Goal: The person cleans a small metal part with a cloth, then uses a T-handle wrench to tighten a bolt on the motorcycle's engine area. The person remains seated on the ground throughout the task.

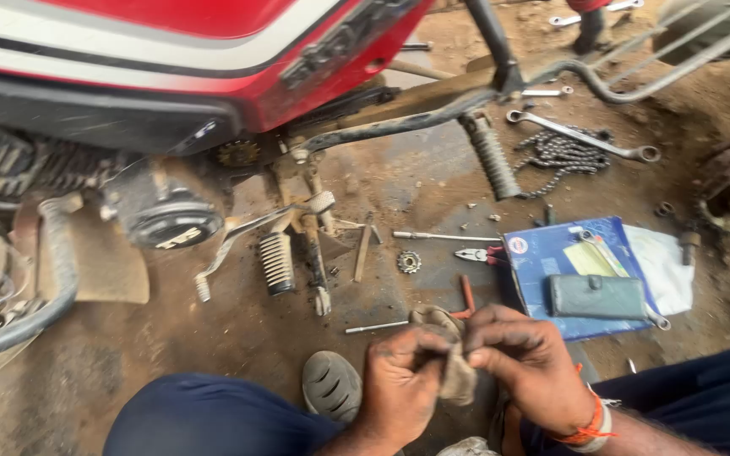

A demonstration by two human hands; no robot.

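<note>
Both my hands are closed on a grimy rag point(454, 371) low in front of me, between my knees: my left hand point(399, 388) pinches its near side with fingers curled tight, my right hand point(530, 363) clamps the far side from above. The rag hangs bunched between them, its length running roughly up and down, equally close to either hand. Whatever it may wrap I cannot tell; a small sprocket point(408, 262) and pliers point(479, 253) lie well ahead on the dirt floor point(171, 338), beside a blue box point(551, 253).
</note>
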